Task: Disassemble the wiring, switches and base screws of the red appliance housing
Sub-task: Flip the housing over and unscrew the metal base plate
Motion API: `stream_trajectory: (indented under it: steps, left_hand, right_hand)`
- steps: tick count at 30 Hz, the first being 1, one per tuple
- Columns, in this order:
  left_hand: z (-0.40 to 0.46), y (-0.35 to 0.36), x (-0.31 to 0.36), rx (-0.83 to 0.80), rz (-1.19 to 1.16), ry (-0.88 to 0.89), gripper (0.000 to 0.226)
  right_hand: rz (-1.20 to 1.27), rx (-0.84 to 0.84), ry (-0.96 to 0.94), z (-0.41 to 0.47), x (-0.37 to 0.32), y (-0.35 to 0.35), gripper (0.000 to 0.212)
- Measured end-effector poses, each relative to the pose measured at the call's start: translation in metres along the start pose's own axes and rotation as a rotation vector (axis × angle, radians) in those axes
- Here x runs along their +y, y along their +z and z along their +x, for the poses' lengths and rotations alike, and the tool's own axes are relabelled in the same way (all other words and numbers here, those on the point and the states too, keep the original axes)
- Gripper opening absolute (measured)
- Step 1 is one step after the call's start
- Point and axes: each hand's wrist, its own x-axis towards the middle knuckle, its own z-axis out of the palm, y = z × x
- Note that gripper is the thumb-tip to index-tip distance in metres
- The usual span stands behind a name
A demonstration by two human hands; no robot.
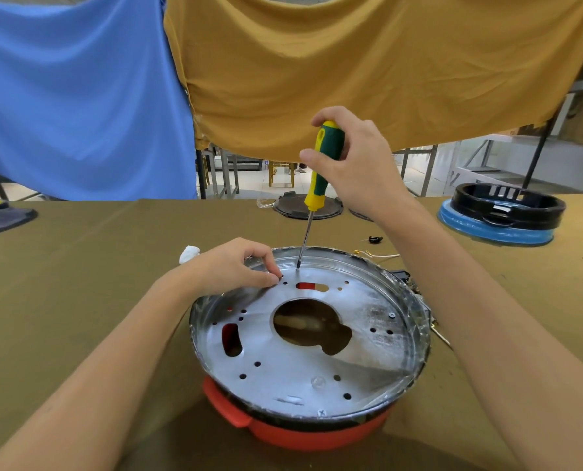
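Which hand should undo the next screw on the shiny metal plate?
Probably the right hand: it already grips the green-and-yellow screwdriver, tip down on the round silver metal plate. The left hand only pinches something small.

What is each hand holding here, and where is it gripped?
The right hand grips the screwdriver by its handle. The left hand pinches something tiny at its fingertips, too small to identify.

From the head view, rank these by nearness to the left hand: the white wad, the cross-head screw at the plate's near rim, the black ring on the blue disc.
1. White wad: just left of the left hand.
2. Cross-head screw: near rim, toward the person.
3. Black ring: far right of the table.
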Motion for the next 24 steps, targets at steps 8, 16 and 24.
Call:
stream_trajectory:
  steps: [8,16,24]
  left_hand:
    - [0.0001,0.0005,-0.0007,-0.001,-0.003,-0.006,0.005]
    - [0.0015,0.0007,-0.0015,-0.002,-0.003,0.0,0.004]
    - [0.0024,0.0007,-0.0026,-0.003,-0.01,0.008,0.005]
  right_hand:
    - [0.069,-0.038,0.041,-0.0019,-0.0008,0.0035,0.033]
    - [0.098,0.029,0.09,0.0008,0.0021,-0.0018,0.041]
    - [0.019,-0.005,0.032,-0.001,0.0059,-0.0014,0.044]
